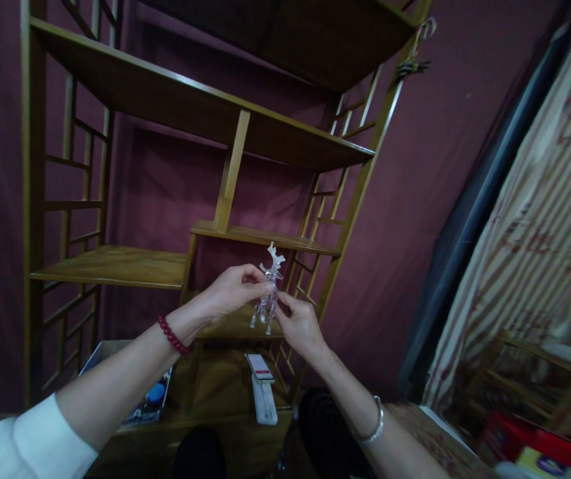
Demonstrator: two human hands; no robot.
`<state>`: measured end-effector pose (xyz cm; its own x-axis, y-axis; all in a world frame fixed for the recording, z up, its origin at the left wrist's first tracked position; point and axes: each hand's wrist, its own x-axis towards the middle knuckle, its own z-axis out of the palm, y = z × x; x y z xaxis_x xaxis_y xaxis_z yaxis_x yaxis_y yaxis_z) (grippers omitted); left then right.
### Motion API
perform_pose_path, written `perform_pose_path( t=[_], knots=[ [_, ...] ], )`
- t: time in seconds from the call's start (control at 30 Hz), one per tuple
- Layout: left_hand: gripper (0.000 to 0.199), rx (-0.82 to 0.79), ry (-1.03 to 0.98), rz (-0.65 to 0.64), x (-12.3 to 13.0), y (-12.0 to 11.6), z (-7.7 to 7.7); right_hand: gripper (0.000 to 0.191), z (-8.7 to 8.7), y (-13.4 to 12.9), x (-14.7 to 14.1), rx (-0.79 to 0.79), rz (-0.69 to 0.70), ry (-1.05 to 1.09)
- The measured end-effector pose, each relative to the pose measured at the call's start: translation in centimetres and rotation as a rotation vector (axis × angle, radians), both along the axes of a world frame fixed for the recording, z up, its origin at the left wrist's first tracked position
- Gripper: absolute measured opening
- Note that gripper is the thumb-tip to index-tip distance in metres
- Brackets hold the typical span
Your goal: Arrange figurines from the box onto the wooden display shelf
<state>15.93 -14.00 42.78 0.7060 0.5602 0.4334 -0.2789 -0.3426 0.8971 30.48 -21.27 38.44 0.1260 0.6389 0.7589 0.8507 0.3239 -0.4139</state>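
A clear deer figurine with branching antlers stands upright in the air in front of the wooden shelf unit. My left hand pinches it at the neck and chest from the left, with a red bead bracelet on that wrist. From the right, my right hand has its thumb and fingers closed on the figurine's body near the hind part. The legs hang free below my fingers. Some of the body is hidden behind my fingertips.
The wooden shelf unit has several levels and lattice sides. On its low board are a phone resting on a white object and a box with a blue item. A striped curtain hangs at right, near a red container.
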Motion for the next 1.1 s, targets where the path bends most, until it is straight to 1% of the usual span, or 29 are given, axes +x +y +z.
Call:
perform_pose_path(
  t=[0.13, 0.3, 0.43, 0.53, 0.7, 0.8, 0.87, 1.0, 1.1],
  knots=[
    [0.020, 0.008, -0.019, -0.049, 1.8, -0.2, 2.6, 0.020, 2.5, -0.7, 1.5, 0.021, -0.027, 0.027],
    [0.016, 0.034, -0.095, -0.114, 4.3, -0.3, 5.6, 0.022, 5.6, -0.6, 4.0, 0.035, -0.063, -0.036],
    [0.014, 0.005, -0.126, -0.133, 6.2, 0.3, 7.7, 0.024, 7.9, 0.4, 5.8, 0.068, -0.069, -0.046],
    [0.014, -0.011, -0.141, -0.151, 7.6, 1.0, 9.1, 0.025, 9.5, 1.2, 7.2, 0.056, -0.077, -0.031],
    [0.010, -0.010, -0.152, -0.112, 10.4, 2.2, 11.3, 0.022, 11.9, 2.9, 9.9, 0.045, -0.118, -0.063],
    [0.010, 0.011, -0.138, -0.096, 11.9, 2.9, 12.2, 0.022, 12.9, 4.2, 11.6, 0.053, -0.157, -0.068],
    [0.010, 0.000, -0.136, -0.121, 12.8, 3.4, 12.4, 0.022, 13.3, 5.0, 12.7, 0.043, -0.171, -0.072],
    [0.012, -0.050, -0.148, -0.192, 14.5, 4.8, 12.3, 0.020, 13.6, 6.5, 14.5, 0.011, -0.223, -0.087],
    [0.013, -0.092, -0.160, -0.175, 15.7, 5.8, 11.9, 0.019, 13.7, 7.5, 15.5, 0.014, -0.280, -0.118]
  ],
)
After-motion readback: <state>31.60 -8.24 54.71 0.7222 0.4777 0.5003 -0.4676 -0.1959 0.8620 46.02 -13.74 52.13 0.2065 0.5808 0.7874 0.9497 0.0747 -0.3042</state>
